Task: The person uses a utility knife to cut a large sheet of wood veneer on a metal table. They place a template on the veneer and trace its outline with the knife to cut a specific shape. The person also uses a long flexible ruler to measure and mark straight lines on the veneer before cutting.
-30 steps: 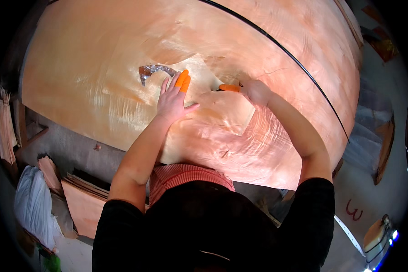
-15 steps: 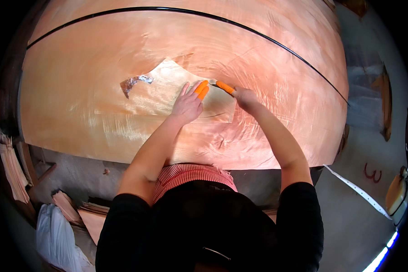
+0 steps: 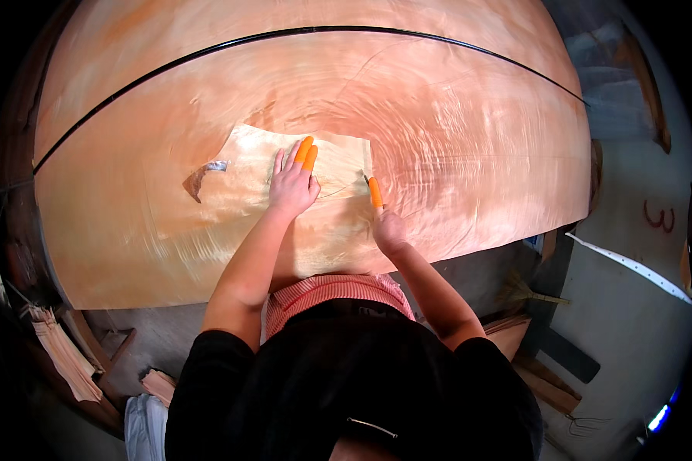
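Veneer [image 3: 454, 154] covers the whole bench, and on it lies a paler patch [image 3: 315, 165], just left of the knife [image 3: 375, 192]. Compared with one second ago, the patch now sits flatter and more square on the veneer; before, its left part still looked lifted near the dark hole [image 3: 194, 183]. The left hand [image 3: 292, 188] has moved from the right edge of the patch toward its middle. It lies flat, fingers spread a little, two of them in orange caps [image 3: 306, 152], and it presses the patch down. The right hand [image 3: 388, 230] has come lower, to the right edge of the patch. It is closed around the orange knife, whose tip points away from the person along that edge. I judge that the holding and positioning are finished and the cutting along the right edge is in progress or about to start.

The blade itself is too small to see, so I cannot tell if it touches the veneer. The small grey piece [image 3: 217, 165] beside the hole may be tape, but it is not clear. The black line [image 3: 169, 65] across the veneer, far above the patch, could be a cord or a seam. The front edge of the bench is partly hidden by the person's arms and body.
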A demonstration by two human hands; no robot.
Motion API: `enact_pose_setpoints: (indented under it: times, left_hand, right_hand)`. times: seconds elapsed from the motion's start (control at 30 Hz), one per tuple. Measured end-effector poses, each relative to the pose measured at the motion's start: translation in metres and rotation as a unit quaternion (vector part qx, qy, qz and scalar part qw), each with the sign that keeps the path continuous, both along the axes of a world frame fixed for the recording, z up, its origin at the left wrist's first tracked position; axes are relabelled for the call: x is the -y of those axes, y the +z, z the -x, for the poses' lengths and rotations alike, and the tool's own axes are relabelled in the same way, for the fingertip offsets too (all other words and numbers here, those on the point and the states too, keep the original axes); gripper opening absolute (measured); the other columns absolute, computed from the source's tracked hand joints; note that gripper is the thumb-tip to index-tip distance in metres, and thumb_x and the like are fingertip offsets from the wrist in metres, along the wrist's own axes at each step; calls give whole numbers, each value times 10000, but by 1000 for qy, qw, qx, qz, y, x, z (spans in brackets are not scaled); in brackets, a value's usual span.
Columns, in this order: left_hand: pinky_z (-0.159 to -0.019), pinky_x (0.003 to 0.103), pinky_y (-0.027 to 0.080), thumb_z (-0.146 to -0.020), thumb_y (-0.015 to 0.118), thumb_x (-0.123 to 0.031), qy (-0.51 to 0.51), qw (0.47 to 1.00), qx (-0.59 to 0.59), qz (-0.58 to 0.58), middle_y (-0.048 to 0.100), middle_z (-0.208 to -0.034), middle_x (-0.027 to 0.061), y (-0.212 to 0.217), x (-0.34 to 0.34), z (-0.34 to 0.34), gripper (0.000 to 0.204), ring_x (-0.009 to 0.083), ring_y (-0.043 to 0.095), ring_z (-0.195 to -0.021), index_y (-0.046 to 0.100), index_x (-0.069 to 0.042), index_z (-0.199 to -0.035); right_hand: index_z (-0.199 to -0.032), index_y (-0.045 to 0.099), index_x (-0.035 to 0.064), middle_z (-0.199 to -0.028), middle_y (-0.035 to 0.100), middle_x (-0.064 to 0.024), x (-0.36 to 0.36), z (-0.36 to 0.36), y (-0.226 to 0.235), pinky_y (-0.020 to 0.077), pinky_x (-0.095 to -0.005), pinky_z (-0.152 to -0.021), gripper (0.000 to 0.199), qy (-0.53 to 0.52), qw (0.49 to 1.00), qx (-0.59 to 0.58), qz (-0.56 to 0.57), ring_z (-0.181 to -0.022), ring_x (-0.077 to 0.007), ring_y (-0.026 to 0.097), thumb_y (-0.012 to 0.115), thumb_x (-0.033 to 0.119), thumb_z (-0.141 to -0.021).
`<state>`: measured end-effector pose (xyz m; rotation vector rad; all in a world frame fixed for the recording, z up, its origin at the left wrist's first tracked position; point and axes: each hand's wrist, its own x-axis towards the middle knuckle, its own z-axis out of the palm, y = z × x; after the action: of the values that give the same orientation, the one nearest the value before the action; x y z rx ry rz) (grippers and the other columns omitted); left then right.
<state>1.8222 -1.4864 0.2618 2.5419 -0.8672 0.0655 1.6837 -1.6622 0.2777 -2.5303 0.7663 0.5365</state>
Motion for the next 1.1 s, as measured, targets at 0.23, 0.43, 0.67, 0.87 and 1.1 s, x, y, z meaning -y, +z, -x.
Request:
enact_pose_setpoints:
  times: [0.23, 0.43, 0.67, 0.87, 1.1]
  left_hand:
    - [-984, 425, 171, -686, 459, -203, -7, 999, 11, -30, 344, -1231, 97, -1, 2, 0, 496, 192, 260, -1191, 412, -42, -1153]
    - [-983, 420, 171, -688, 459, -208, -9, 999, 8, -32, 325, -1246, 90, 5, 2, 0, 499, 194, 255, -1189, 404, -43, -1155]
    - [-984, 420, 165, -684, 466, -215, -10, 999, -1, -41, 323, -1245, 99, 5, 2, 0, 514, 198, 252, -1191, 394, -37, -1161]
    - [-984, 424, 163, -688, 465, -216, -12, 999, 7, -39, 328, -1242, 101, 4, 2, 0, 514, 202, 249, -1193, 391, -37, -1164]
    - [-972, 437, 184, -732, 443, -183, -127, 992, 9, -5, 349, -1224, 104, 21, 9, 10, 433, 218, 281, -1174, 416, -37, -1138]
  right_hand:
    - [-848, 480, -6, -702, 570, -206, 3, 7, -14, 449, -385, -610, 213, -8, 1000, 1, 21, -673, -324, 574, 461, 179, -744]
    - [-855, 472, -15, -698, 567, -207, 3, 12, -16, 451, -384, -605, 224, -6, 999, 33, 18, -668, -328, 571, 463, 180, -744]
    - [-898, 472, -21, -705, 565, -209, -1, 14, -10, 450, -388, -601, 257, 6, 1000, 8, 25, -676, -330, 568, 464, 193, -755]
    - [-940, 471, -2, -748, 563, -218, 2, 14, -9, 440, -407, -628, 302, -31, 999, 22, -25, -714, -348, 555, 385, 261, -818]
    - [-935, 486, -5, -809, 559, -218, 5, 9, -1, 430, -397, -679, 357, -42, 997, 24, -58, -757, -342, 547, 307, 291, -851]
